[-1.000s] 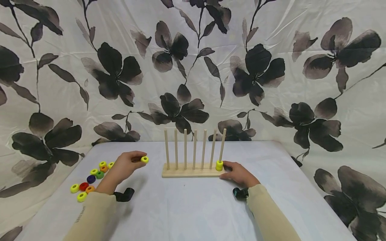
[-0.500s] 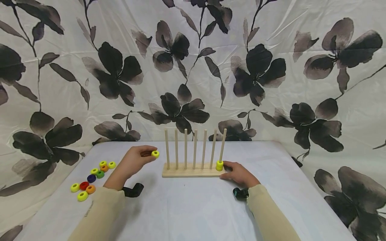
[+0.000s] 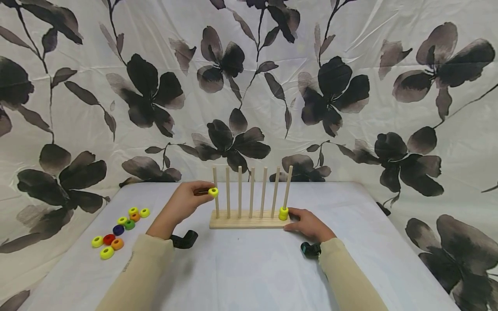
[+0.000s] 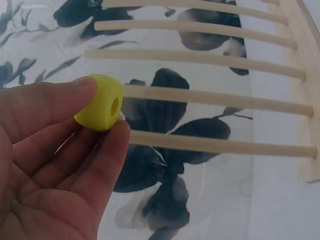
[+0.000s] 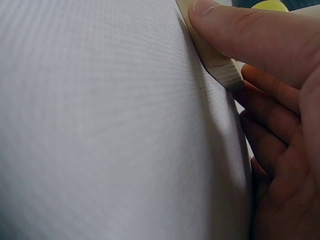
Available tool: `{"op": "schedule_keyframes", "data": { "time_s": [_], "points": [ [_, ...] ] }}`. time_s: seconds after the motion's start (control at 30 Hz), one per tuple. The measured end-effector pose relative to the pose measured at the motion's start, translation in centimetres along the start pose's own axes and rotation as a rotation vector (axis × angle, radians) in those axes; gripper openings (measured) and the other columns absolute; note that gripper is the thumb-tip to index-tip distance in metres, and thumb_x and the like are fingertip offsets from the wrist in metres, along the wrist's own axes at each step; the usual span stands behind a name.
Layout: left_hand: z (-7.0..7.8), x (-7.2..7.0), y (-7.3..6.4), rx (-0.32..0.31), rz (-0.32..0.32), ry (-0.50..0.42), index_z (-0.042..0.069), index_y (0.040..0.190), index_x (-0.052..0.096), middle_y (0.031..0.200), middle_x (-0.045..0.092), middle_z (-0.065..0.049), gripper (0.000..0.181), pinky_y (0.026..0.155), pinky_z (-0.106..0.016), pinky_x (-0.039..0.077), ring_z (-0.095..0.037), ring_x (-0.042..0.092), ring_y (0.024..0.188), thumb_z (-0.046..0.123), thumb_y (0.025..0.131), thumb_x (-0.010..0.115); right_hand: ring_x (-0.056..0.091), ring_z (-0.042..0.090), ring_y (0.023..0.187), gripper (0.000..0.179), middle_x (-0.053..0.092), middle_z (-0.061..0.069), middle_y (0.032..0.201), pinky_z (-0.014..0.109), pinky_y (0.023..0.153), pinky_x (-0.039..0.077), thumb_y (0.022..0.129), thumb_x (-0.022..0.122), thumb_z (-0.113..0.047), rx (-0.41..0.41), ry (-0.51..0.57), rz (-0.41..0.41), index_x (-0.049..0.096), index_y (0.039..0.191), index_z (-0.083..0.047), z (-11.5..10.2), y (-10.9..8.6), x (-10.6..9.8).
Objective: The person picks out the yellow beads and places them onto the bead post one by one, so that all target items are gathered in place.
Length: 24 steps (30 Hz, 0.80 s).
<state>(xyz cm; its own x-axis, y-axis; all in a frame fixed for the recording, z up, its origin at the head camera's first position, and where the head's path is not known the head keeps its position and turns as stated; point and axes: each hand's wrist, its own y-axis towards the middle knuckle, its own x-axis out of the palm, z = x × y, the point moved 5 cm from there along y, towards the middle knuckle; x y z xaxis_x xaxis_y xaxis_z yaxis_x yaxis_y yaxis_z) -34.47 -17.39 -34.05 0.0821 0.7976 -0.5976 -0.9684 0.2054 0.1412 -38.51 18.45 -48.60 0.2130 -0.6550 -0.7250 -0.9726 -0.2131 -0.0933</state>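
Note:
My left hand (image 3: 186, 203) pinches a yellow bead (image 3: 213, 192) between thumb and fingertips, up beside the leftmost peg of a wooden peg rack (image 3: 249, 222). The left wrist view shows the hole of this bead (image 4: 102, 102) facing the pegs, thumb on one side and fingertips beneath. At the rack's right end, my right hand (image 3: 309, 224) grips the base. Up close in the right wrist view, the thumb lies along the base (image 5: 215, 62) with the fingers at its end and behind it. Yellow beads (image 3: 283, 213) sit stacked low on the rightmost peg; the other pegs are bare.
Loose beads lie at the table's left: several yellow ones (image 3: 106, 253), a red bead (image 3: 109, 239), a purple bead (image 3: 118, 230), a green bead (image 3: 129, 224) and orange ones (image 3: 117, 244). A white cloth covers the table (image 3: 249, 272). A floral curtain (image 3: 280, 142) hangs behind.
My left hand has carried the yellow bead rightward and slightly up, from left of the rack to the leftmost peg. My right hand has stayed on the base.

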Motion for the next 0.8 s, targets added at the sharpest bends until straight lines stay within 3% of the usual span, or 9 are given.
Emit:
{"op": "schedule_keyframes", "data": {
  "time_s": [0.8],
  "points": [
    [5.2, 3.2, 2.5, 0.113, -0.029, -0.082, 0.011, 0.126, 0.064, 0.124, 0.064, -0.008, 0.037, 0.095, -0.038, 0.054, -0.024, 0.064, 0.112, 0.015, 0.089, 0.07, 0.032, 0.035, 0.144, 0.077, 0.041, 0.011, 0.152, 0.058, 0.115, 0.027, 0.079, 0.077, -0.043, -0.015, -0.009, 0.005, 0.045, 0.146, -0.019, -0.3, -0.3, -0.1]
  ]
}}
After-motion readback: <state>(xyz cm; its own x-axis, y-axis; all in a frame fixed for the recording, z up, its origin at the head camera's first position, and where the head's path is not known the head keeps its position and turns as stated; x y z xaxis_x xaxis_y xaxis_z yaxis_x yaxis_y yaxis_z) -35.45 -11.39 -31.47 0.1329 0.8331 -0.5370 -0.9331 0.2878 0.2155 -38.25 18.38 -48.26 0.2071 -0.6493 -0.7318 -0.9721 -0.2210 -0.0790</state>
